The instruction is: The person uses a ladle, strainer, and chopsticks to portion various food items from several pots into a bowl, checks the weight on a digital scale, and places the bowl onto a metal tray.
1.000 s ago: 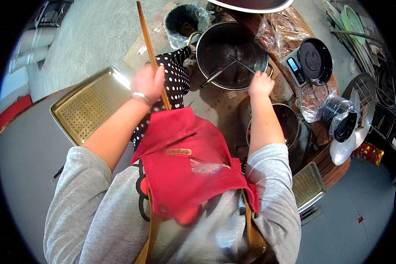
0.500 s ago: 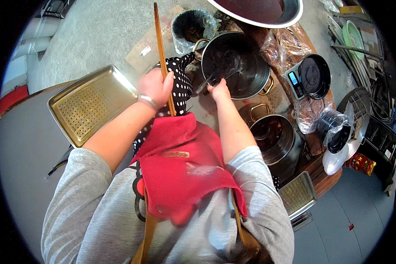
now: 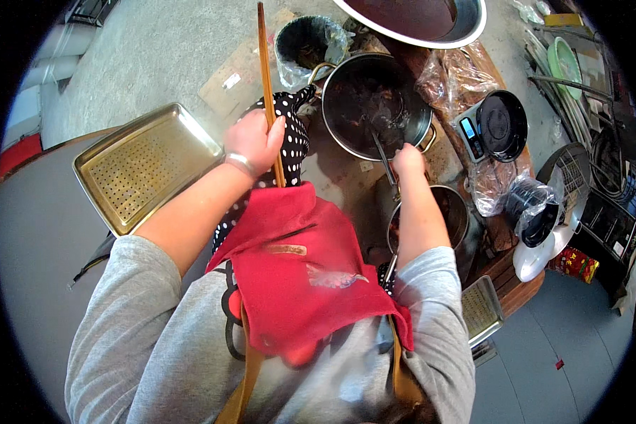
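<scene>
Dark liquid (image 3: 357, 106) in a large pot (image 3: 418, 90), right fingers (image 3: 405, 158) around a utensil (image 3: 384, 154), left fingers (image 3: 275, 133) around wooden sticks (image 3: 264, 63)

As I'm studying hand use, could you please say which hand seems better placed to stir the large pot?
Probably the right hand: it holds a utensil whose far end reaches into the large pot, while the left hand holds long wooden sticks outside it.
</scene>
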`<state>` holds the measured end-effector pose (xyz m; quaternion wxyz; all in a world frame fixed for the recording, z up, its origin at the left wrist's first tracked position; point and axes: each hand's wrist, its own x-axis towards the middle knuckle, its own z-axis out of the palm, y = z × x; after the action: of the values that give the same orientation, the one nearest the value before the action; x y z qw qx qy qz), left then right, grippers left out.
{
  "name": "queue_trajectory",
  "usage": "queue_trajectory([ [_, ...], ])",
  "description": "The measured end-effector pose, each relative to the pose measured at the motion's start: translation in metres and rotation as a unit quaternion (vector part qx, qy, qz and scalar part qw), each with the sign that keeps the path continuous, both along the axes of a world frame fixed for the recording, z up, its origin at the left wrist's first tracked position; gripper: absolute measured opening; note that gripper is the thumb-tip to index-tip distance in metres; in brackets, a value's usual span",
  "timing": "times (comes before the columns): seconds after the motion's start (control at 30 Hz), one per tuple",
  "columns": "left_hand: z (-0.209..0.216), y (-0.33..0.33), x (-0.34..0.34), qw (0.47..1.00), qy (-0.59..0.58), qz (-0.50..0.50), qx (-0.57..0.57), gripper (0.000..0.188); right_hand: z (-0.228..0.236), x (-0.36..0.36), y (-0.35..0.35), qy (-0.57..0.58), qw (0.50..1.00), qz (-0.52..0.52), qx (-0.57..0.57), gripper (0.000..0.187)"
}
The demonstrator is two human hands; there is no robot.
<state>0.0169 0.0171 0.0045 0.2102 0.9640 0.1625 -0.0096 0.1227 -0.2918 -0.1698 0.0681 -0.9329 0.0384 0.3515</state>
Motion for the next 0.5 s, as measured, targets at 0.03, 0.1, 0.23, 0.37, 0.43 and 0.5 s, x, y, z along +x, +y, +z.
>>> queue_trajectory([
  [0.03,0.001,-0.001,0.0,1.0,-0.001,-0.002,0.0,0.032,-0.01,0.0,0.002,-0.008,0.999,-0.02,0.044,0.03],
  [0.1,0.002,-0.003,0.003,1.0,-0.012,-0.004,-0.005,0.03,-0.031,-0.002,0.009,-0.04,0.988,-0.123,0.082,0.035],
  [0.23,0.004,0.0,0.0,1.0,-0.016,0.002,-0.019,0.029,-0.031,-0.004,0.001,0.125,0.835,-0.421,0.332,0.042],
  [0.37,0.001,0.001,-0.001,1.0,0.003,0.01,-0.009,0.029,-0.02,-0.016,-0.012,0.105,0.828,-0.439,0.333,0.042],
  [0.43,0.005,-0.001,0.004,1.0,0.004,0.0,-0.01,0.03,-0.044,-0.019,-0.014,0.064,0.846,-0.418,0.325,0.042],
  [0.5,0.005,-0.003,0.005,1.0,0.004,-0.001,-0.007,0.03,-0.075,-0.023,-0.024,0.025,0.858,-0.392,0.33,0.042],
])
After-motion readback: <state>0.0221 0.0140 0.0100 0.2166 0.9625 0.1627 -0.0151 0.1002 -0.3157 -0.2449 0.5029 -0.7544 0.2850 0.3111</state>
